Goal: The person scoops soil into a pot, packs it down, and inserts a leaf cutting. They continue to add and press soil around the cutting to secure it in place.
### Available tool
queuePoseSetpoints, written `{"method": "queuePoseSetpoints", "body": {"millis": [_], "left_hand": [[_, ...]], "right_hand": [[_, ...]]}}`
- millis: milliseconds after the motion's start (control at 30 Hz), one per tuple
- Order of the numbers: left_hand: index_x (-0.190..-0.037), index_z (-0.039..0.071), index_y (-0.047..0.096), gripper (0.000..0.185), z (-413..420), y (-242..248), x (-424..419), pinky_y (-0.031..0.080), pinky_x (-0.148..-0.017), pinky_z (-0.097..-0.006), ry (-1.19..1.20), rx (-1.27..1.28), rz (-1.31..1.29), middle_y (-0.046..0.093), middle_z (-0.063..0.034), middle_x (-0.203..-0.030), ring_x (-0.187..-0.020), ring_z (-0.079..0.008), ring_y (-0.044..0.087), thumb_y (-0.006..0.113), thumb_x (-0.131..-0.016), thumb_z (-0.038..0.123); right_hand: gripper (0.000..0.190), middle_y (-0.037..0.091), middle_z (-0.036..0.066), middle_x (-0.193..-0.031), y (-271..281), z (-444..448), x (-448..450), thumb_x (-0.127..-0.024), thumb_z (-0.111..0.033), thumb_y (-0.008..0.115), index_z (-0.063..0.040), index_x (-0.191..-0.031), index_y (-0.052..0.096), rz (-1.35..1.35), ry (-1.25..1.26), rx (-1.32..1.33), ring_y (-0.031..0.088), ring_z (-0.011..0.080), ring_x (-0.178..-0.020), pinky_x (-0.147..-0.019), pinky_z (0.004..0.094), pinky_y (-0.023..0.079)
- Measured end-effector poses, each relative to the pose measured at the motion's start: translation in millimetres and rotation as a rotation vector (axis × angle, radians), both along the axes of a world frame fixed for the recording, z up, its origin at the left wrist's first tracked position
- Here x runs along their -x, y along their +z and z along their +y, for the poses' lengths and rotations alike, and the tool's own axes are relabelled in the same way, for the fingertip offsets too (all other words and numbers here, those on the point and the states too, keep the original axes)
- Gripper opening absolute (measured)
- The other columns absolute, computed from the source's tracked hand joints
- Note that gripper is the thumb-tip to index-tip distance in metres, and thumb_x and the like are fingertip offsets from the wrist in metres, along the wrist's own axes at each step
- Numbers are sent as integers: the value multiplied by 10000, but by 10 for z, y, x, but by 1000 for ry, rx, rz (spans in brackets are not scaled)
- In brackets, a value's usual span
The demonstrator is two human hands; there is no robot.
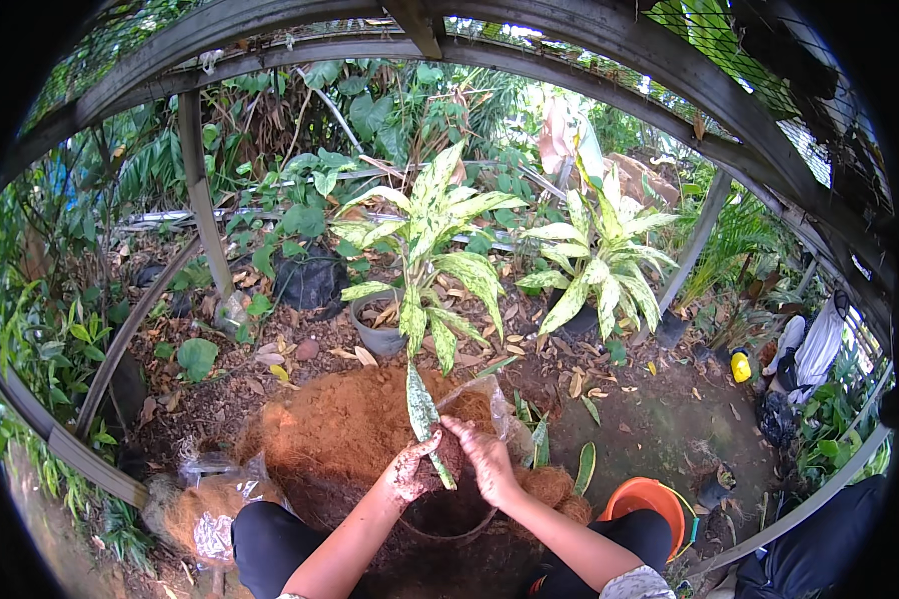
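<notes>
Both soil-smeared hands are cupped around a dark clump of soil [450, 452] in front of me. My left hand [410, 470] presses its left side, thumb pointing up. On the other side, my right hand [487, 463] has its fingers laid along the clump. A mottled pale-green leaf [420, 404], apparently from a snake plant, stands upright against the clump, its lower end pointing towards me between the hands. Below them is a round dark container [449, 533], partly hidden by my forearms. How far the leaf's base goes into the soil cannot be seen.
Beyond lies a heap of brown coir [322, 419], beside a clear plastic bag [500, 408]. Coir fibre [551, 490] and an orange bucket [648, 500] are at right; a bag of fibre [213, 513] is at left. Two potted variegated plants [434, 224] [603, 254] stand ahead.
</notes>
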State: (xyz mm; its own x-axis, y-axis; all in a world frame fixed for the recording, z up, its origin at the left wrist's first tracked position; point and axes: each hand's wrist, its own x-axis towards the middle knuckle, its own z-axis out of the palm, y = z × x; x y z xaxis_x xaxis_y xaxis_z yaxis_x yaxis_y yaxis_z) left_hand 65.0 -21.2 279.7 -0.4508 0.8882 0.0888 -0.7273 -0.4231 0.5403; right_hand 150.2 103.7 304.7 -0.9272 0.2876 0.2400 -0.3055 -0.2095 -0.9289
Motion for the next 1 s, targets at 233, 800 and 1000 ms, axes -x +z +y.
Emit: {"method": "queuePoseSetpoints", "body": {"millis": [233, 800, 1000], "left_hand": [[-1387, -9, 315, 640, 65, -64, 57, 314, -1081, -430, 48, -110, -6, 405, -166, -1395, -1278, -293, 412, 559, -898, 325], [-1117, 95, 552, 278, -94, -47, 80, 480, -879, -489, 30, 19, -398, 597, -115, -1078, -995, -285, 584, 554, -910, 281], [-1098, 112, 551, 257, -78, -324, 92, 441, -891, -594, -64, 1, -292, 583, -125, -1089, -1023, -311, 565, 587, -872, 231]], "right_hand": [[499, 471, 144, -1357, 42, -50, -36, -933, -256, 555, 51, -1312, 448, 132, 78, -296, 385, 218, -1295, -1105, 341, 239], [561, 337, 91, -1458, 308, 162, -22, -887, -313, 536, -195, -1408, 369, 331, 39, -1675, 260, 279, -1377, -1133, 459, 197], [497, 460, 68, -1369, 162, 238, 11, -838, -299, 610, -184, -1309, 500, 377, 73, -1575, 335, 280, -1340, -1122, 470, 234]]}}
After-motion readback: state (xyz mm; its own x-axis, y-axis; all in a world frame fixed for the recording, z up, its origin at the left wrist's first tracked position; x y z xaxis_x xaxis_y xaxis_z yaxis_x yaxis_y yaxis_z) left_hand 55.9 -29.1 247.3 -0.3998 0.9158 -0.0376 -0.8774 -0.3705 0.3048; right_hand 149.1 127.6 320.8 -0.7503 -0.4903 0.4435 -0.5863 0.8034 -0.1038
